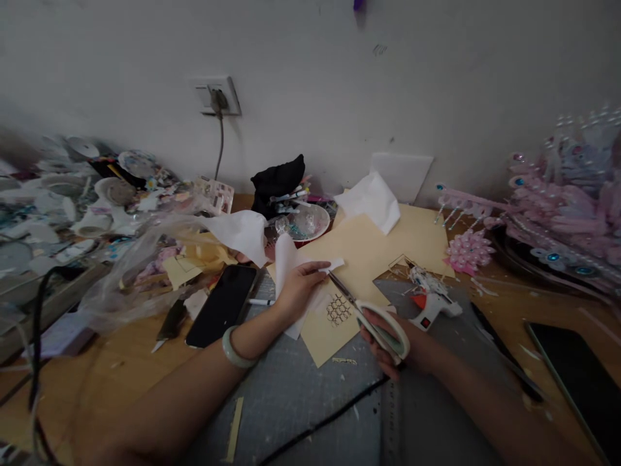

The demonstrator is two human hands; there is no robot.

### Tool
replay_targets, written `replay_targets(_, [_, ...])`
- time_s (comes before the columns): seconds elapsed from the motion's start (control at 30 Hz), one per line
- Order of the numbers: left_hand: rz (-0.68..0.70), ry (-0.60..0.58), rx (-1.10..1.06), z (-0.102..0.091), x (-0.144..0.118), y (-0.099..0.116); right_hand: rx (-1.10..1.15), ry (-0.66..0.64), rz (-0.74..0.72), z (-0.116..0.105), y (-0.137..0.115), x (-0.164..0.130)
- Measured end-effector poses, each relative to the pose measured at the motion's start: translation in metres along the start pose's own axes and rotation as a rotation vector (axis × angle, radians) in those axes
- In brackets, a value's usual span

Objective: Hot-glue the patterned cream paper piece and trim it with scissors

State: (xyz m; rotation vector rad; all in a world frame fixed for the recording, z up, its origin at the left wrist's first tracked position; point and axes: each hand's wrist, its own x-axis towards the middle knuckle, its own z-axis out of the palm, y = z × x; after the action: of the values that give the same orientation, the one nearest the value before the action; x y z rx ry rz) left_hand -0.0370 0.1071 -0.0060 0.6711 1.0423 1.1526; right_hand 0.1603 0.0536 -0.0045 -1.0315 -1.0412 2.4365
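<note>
Table: you work at a wooden table (121, 362) that stands against a white wall.
Mat: a grey cutting mat (301, 395) lies on it before you.
On the mat: a cream paper sheet (369, 259) and a white glue gun (431, 298).
Left side: a black phone (222, 305), a craft knife (169, 322), many tape rolls (92, 223).
Right side: a dark tablet (579, 382), pink decorations (557, 213).

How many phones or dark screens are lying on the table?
2: a black phone left of the left hand, and a dark screen at the table's right edge. The clutter may hide more.
</note>
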Motion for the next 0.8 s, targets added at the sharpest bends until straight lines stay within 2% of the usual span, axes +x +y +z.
replay_targets(0.47, [-0.02, -0.027, -0.029, 0.0003, -0.0017, 0.0027, -0.05, 0.012, 0.003, 0.0051, -0.0065, -0.0032])
replay_targets(0.8, [-0.004, 0.023, -0.013, 0.0023, -0.0026, 0.004, -0.082, 0.023, -0.002, 0.0079, -0.0086, -0.0049])
